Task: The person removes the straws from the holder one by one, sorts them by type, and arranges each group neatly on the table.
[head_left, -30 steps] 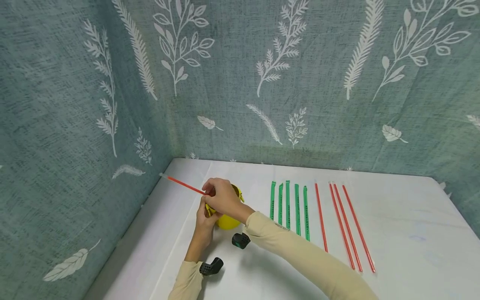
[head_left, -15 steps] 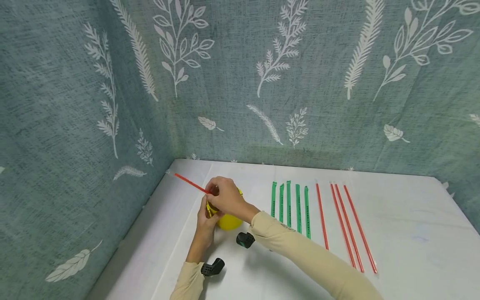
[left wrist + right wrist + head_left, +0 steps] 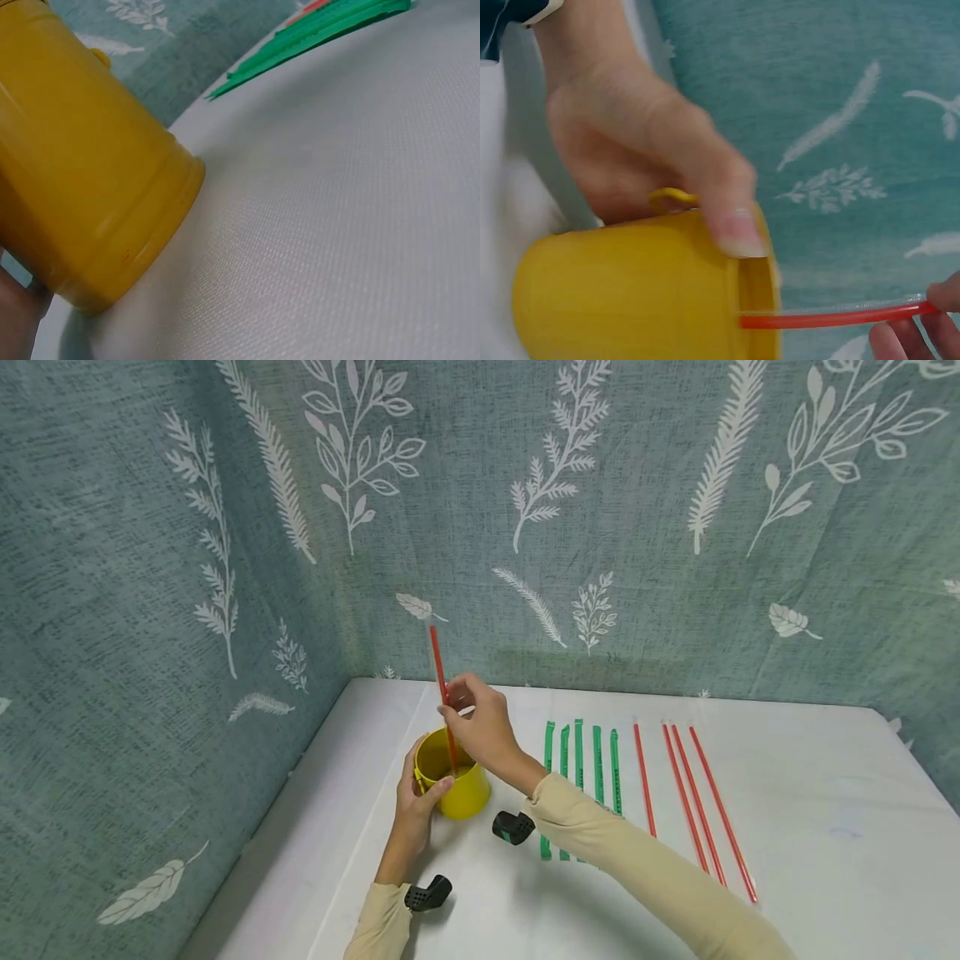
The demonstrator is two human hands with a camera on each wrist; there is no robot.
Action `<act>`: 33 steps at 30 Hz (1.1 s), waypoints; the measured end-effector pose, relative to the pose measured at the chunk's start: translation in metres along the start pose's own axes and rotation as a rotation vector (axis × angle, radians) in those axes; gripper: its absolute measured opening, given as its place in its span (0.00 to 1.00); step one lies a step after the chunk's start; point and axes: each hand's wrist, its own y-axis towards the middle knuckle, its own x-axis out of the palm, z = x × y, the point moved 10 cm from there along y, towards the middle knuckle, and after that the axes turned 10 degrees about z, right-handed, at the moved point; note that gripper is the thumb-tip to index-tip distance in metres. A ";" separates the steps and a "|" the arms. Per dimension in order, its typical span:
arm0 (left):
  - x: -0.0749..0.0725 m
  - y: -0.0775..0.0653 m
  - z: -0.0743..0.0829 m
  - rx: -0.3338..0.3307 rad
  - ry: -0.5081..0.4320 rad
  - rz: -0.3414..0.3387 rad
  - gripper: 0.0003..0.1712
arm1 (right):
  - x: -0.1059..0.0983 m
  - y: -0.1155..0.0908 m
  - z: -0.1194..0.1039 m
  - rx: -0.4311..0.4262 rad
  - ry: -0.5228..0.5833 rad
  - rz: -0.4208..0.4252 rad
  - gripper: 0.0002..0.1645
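A small yellow metal bucket [image 3: 467,795] stands on the white table. My left hand [image 3: 414,808] grips its left side, thumb over the rim. Above the opening, my right hand [image 3: 486,727] pinches a red straw [image 3: 438,662] in a clear wrapper. The straw is nearly upright, its lower end inside the bucket and its upper part rising past my fingers. Seen from the right wrist, the straw [image 3: 832,319] passes the rim beside my left thumb [image 3: 739,225]. The left wrist view has the bucket's wall [image 3: 82,165] and base on the table.
Right of the bucket, several green paper-wrapped straws [image 3: 579,752] lie side by side. Beyond them lie several red straws [image 3: 722,806] in clear wrappers. A patterned grey-green curtain [image 3: 465,527] rises along the table's back and left edges. Black wrist cameras [image 3: 429,893] sit at both wrists.
My right hand has moved up and right, swinging the red straw from slanting out leftward to nearly upright, its lower end in the bucket. My left hand keeps its grip.
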 end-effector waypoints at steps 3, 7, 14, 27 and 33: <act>0.000 -0.001 0.000 0.008 -0.006 0.002 0.42 | -0.010 0.003 -0.009 -0.005 0.020 0.025 0.11; -0.001 -0.001 0.002 0.015 -0.019 0.001 0.42 | -0.022 0.006 -0.020 -0.009 0.043 0.043 0.11; -0.002 0.000 0.006 0.030 -0.024 -0.013 0.42 | -0.045 0.010 -0.037 -0.020 0.062 0.072 0.12; 0.000 0.002 0.005 0.019 -0.063 -0.031 0.40 | -0.103 0.014 -0.059 -0.001 0.115 0.151 0.15; 0.000 0.001 0.005 0.026 -0.078 -0.037 0.42 | -0.130 0.011 -0.048 -0.021 0.043 0.162 0.16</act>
